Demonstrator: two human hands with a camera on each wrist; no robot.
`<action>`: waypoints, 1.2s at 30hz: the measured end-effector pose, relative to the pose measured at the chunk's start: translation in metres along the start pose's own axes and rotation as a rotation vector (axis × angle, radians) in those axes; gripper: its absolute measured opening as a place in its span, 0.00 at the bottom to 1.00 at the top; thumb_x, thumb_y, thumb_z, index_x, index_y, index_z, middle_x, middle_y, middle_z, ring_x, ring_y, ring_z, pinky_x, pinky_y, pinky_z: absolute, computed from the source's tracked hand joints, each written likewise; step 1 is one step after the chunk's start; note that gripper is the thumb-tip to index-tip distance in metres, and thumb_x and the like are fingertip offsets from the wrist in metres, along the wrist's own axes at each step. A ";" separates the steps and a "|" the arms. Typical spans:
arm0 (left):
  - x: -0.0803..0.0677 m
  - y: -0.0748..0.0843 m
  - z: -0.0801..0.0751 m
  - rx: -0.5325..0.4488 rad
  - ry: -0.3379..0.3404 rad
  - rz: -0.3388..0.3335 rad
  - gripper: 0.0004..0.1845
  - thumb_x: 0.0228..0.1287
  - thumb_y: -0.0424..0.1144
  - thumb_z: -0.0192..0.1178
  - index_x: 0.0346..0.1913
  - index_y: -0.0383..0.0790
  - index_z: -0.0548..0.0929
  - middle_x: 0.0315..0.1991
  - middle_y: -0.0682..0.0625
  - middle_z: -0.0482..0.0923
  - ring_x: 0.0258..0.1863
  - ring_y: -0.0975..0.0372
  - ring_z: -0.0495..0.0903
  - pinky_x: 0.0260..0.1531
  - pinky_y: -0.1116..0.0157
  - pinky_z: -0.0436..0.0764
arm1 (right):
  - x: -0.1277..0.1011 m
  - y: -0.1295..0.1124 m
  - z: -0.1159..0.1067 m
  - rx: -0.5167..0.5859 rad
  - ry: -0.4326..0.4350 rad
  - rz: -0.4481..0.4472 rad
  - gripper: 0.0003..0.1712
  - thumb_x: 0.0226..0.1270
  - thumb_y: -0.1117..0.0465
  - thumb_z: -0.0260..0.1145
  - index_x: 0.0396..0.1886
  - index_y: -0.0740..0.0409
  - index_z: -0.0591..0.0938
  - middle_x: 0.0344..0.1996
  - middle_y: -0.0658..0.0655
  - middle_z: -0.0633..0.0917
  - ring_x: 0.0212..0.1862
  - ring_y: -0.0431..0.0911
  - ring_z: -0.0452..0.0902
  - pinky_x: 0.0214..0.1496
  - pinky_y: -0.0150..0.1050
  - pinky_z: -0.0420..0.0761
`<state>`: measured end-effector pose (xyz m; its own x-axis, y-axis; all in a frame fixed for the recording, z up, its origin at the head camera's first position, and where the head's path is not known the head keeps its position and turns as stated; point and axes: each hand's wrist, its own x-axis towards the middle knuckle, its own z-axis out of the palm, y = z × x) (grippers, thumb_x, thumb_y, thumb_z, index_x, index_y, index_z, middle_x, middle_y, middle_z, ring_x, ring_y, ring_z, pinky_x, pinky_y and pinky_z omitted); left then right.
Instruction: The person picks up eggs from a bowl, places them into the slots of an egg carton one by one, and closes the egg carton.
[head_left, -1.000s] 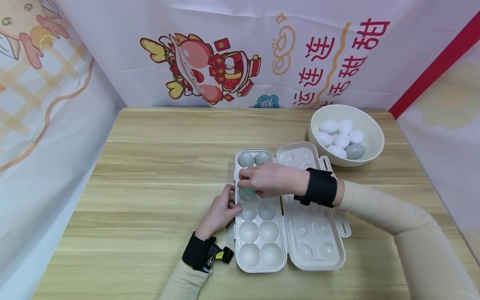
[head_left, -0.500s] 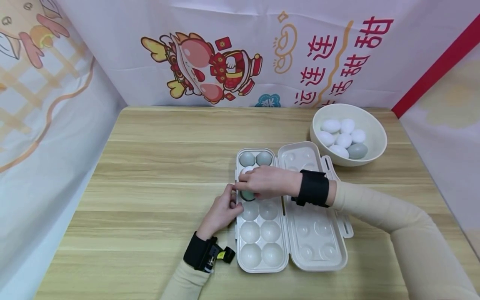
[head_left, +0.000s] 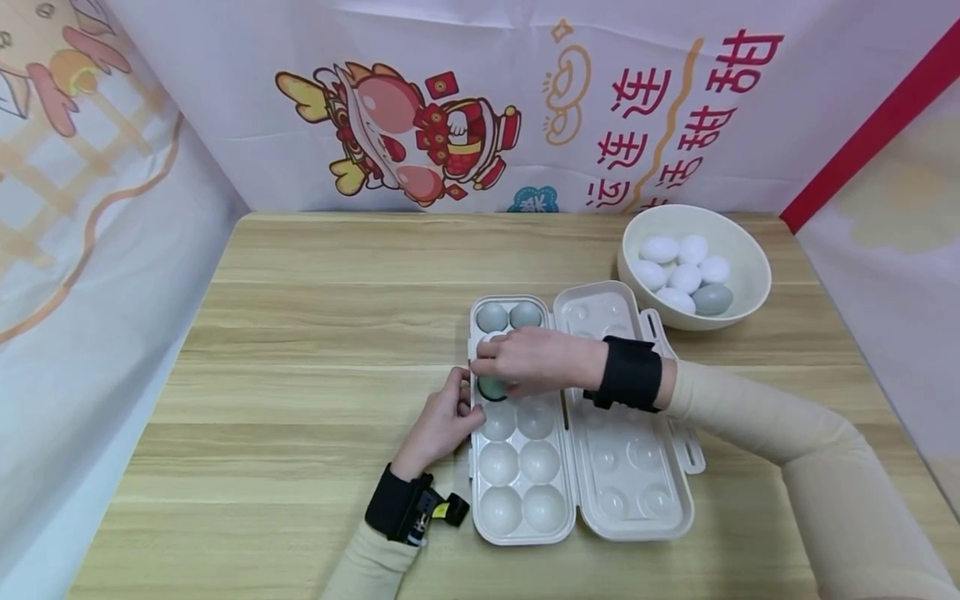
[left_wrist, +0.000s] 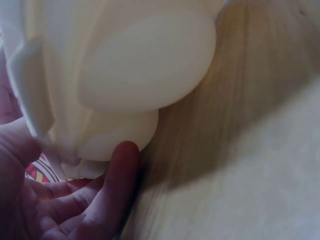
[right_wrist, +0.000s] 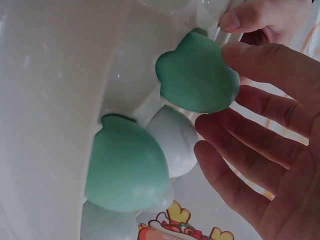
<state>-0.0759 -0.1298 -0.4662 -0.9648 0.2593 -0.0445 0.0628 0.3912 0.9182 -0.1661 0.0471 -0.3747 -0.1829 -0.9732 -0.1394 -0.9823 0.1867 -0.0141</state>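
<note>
Left hand (head_left: 440, 422): clamped on the near-left edge of the egg carton (head_left: 539, 463). Left wrist view: thumb at the rim, fingers bent in under the moulded cups. Carton lies on the desk (head_left: 322, 333), directly right of this hand and partly beneath the other.

Right hand (head_left: 536, 360): over the carton, beyond and to the right of the left hand. Right wrist view: fingers apart and slack; tips of thumb and forefinger at the side of a green egg (right_wrist: 200, 75). Firmness of contact: cannot tell. Egg sits in a cup under this hand's fingertips, on the carton's left column.

Around the right hand: a white egg (right_wrist: 175, 140) and a second green egg (right_wrist: 127, 167), side by side in the next row; two grey-green eggs (head_left: 492, 317) in the end row, just beyond the hand. Lid (head_left: 637, 500) folded back flat, passing under the right wrist. Rows of cups run from the right hand toward the person.

Farther out, beyond and right of the right hand: cream bowl (head_left: 738, 242) holding six white eggs (head_left: 660, 249) and one grey egg (head_left: 712, 299).
</note>
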 end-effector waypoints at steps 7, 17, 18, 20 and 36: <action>0.001 0.001 0.000 -0.021 -0.009 0.007 0.19 0.57 0.25 0.55 0.52 0.35 0.68 0.30 0.50 0.80 0.26 0.65 0.75 0.27 0.71 0.72 | -0.013 0.008 -0.008 0.001 0.026 0.033 0.20 0.54 0.59 0.74 0.46 0.55 0.78 0.43 0.53 0.80 0.41 0.46 0.77 0.38 0.38 0.80; 0.000 0.001 -0.002 -0.030 -0.024 -0.015 0.20 0.58 0.25 0.54 0.54 0.34 0.67 0.31 0.49 0.81 0.26 0.64 0.77 0.27 0.71 0.74 | -0.033 0.027 -0.016 0.072 0.142 0.081 0.15 0.57 0.60 0.74 0.40 0.57 0.79 0.37 0.53 0.79 0.37 0.46 0.76 0.33 0.39 0.79; 0.000 0.001 -0.002 -0.037 -0.027 -0.017 0.20 0.58 0.25 0.54 0.54 0.34 0.67 0.31 0.48 0.81 0.26 0.64 0.77 0.27 0.71 0.74 | -0.036 0.029 -0.017 0.072 0.147 0.092 0.14 0.58 0.59 0.73 0.40 0.57 0.79 0.36 0.53 0.80 0.36 0.46 0.76 0.32 0.38 0.79; 0.000 0.000 -0.002 -0.050 -0.032 -0.022 0.20 0.58 0.25 0.54 0.54 0.34 0.67 0.31 0.48 0.81 0.26 0.63 0.77 0.27 0.71 0.74 | -0.040 0.033 -0.020 0.082 0.159 0.115 0.13 0.60 0.59 0.72 0.41 0.57 0.80 0.36 0.53 0.81 0.36 0.46 0.77 0.33 0.38 0.80; -0.008 0.043 -0.008 -0.063 -0.052 -0.072 0.18 0.58 0.21 0.53 0.53 0.27 0.66 0.34 0.38 0.81 0.28 0.59 0.78 0.29 0.71 0.74 | -0.091 0.071 -0.047 0.141 0.241 0.360 0.12 0.61 0.62 0.70 0.45 0.59 0.82 0.39 0.57 0.84 0.36 0.48 0.81 0.37 0.43 0.83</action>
<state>-0.0676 -0.1225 -0.4233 -0.9516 0.2783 -0.1302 -0.0240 0.3550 0.9345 -0.2211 0.1431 -0.3165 -0.5323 -0.8433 0.0742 -0.8425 0.5191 -0.1443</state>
